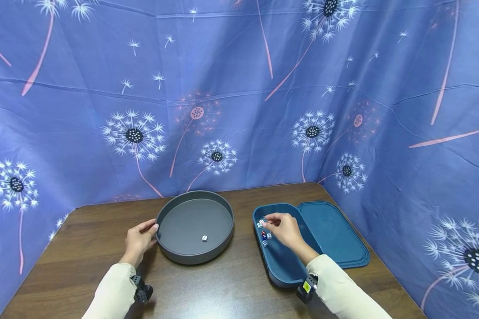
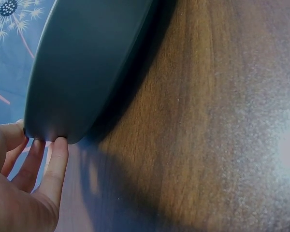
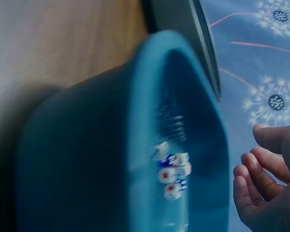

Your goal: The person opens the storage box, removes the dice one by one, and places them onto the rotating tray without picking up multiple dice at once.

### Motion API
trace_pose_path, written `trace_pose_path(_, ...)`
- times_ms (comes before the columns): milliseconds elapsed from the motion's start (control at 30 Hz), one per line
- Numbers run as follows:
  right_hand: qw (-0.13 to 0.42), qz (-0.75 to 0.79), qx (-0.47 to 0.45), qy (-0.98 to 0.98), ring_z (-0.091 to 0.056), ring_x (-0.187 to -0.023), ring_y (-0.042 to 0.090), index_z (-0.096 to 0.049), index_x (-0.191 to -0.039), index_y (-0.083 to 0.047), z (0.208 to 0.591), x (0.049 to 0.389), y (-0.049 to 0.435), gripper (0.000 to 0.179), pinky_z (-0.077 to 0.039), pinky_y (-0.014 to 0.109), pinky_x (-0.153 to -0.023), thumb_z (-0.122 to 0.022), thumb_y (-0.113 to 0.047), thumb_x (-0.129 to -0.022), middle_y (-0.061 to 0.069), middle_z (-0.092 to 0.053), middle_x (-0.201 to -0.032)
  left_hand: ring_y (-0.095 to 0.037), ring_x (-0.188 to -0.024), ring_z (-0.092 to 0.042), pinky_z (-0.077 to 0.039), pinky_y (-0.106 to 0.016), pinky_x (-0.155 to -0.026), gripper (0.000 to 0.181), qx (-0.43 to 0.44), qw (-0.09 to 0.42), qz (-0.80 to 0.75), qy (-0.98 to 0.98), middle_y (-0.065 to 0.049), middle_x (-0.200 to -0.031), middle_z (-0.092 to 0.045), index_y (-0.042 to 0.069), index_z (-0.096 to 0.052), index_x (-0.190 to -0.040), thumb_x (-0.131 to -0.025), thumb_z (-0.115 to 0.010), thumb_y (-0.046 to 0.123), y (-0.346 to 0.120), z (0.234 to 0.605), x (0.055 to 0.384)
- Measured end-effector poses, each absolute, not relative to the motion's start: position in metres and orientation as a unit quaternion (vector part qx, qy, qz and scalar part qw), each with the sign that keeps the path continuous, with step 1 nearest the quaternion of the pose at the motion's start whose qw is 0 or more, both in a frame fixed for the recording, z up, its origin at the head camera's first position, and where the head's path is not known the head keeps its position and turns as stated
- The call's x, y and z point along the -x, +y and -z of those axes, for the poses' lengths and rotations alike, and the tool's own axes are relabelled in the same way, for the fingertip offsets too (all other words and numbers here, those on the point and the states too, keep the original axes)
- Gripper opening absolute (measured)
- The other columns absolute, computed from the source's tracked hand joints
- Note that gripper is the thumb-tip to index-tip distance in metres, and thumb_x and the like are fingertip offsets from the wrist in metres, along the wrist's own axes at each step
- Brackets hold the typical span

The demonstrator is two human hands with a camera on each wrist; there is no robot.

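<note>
My left hand [image 1: 139, 241] holds the edge of a round dark grey tray [image 1: 167, 249], with the thumb at the rim and fingertips against the outer wall, as the left wrist view shows. On the tray's floor lies one white die [image 1: 205, 238]. My right hand [image 1: 286, 230] hangs over a blue rectangular box [image 1: 289, 266], its fingers loosely bent close to a white die [image 1: 261, 221]. In the right wrist view a gap shows between thumb and fingers, with nothing seen in it. Several dice [image 3: 172, 190], white and blue faced, lie in the box.
A flat blue lid [image 1: 335, 235] lies on the brown wooden table [image 1: 183, 288], right beside the box. A blue curtain [image 1: 243, 110] with dandelion prints hangs behind the table and along its right side. The tray stands left of the box.
</note>
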State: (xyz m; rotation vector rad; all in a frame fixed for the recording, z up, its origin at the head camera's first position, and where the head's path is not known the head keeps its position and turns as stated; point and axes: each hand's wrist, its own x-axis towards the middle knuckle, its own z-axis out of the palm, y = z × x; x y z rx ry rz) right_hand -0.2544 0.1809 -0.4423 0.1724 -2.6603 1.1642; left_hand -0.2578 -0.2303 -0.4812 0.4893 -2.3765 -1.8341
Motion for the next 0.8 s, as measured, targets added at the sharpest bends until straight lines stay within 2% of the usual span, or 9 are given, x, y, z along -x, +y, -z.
trace_pose_path(200,0.097,-0.393,-0.053,-0.913,-0.058,-0.066,0.009,-0.074,-0.089,-0.003,0.463,0.253,0.19,0.014,-0.048,0.019,-0.055,-0.079,-0.008,-0.077,-0.002,-0.068,-0.073,-0.011,-0.087,-0.062,-0.06,-0.028,-0.076,0.038,-0.157,0.053,0.607,-0.777,-0.03,-0.129,-0.052,-0.005,-0.054,-0.131,-0.097,-0.057,0.012,-0.23,0.481,0.259)
trace_pose_path(433,0.067,-0.383,-0.066,-0.919,-0.055,-0.062,0.005,-0.073,-0.083,-0.002,0.48,0.249,0.191,0.012,-0.047,0.018,-0.053,-0.08,-0.006,-0.074,-0.003,-0.066,-0.069,-0.01,-0.087,-0.062,-0.061,-0.029,-0.075,0.038,-0.164,0.056,0.602,-0.779,-0.03,-0.128,-0.053,-0.004,-0.055,-0.13,-0.097,-0.057,0.013,-0.23,0.482,0.259)
trace_pose_path(800,0.064,-0.35,-0.073,-0.932,-0.054,-0.061,0.005,-0.071,-0.077,-0.006,0.494,0.246,0.189,0.014,-0.045,0.019,-0.054,-0.083,-0.007,-0.07,-0.005,-0.063,-0.066,-0.013,-0.089,-0.062,-0.06,-0.029,-0.076,0.038,-0.164,0.053,0.606,-0.776,-0.029,-0.129,-0.053,-0.004,-0.055,-0.13,-0.097,-0.057,0.013,-0.23,0.481,0.26)
